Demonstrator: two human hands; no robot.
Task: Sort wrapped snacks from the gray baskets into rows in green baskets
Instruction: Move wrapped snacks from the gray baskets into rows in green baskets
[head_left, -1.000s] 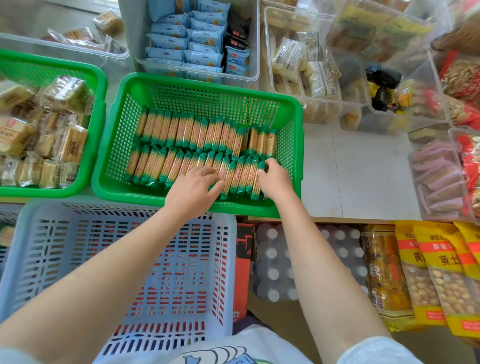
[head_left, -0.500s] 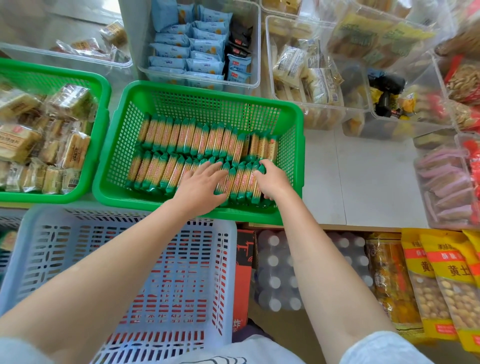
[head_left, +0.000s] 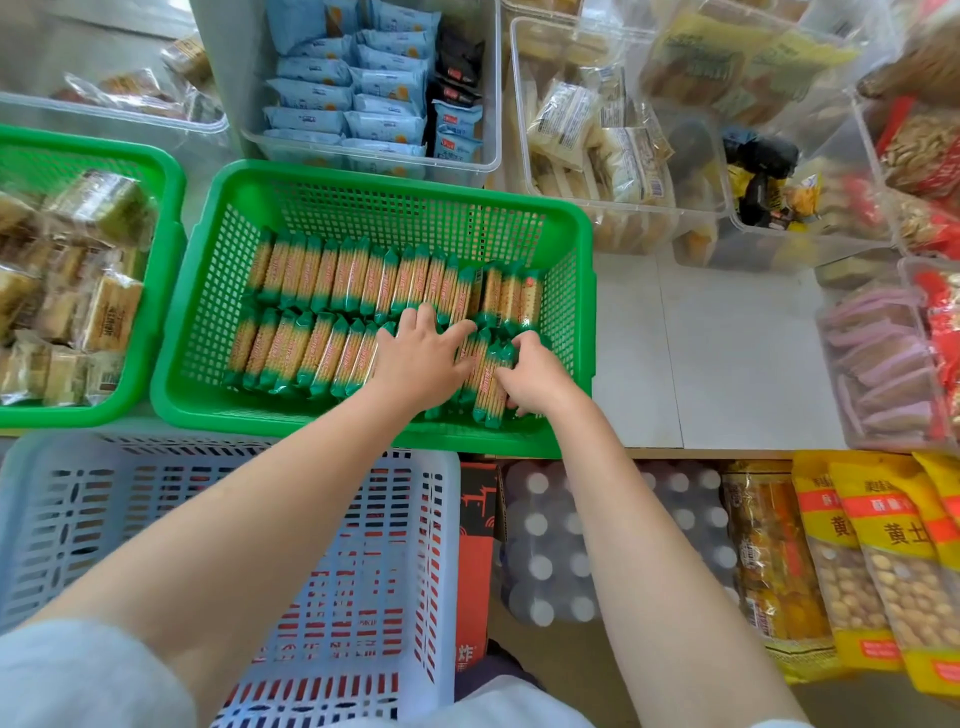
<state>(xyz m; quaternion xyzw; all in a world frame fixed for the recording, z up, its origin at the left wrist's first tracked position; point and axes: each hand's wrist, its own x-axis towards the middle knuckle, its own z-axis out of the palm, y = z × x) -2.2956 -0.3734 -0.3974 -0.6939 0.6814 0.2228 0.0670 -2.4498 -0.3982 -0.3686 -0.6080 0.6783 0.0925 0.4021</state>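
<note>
A green basket in the middle holds two rows of long wrapped snacks with green ends, all standing side by side. My left hand lies flat, fingers spread, on the right part of the near row. My right hand grips the last snacks at the right end of that row, fingers curled around them. Below, near me, stands a gray basket with nothing visible inside.
A second green basket at the left holds square wrapped cakes. Clear bins of blue packets and other snacks line the back and right. Bottled water and yellow bags sit below the table edge.
My left hand has slid right along the near row and spread flat. My right hand has closed around the end snacks and pressed them toward the left hand.
</note>
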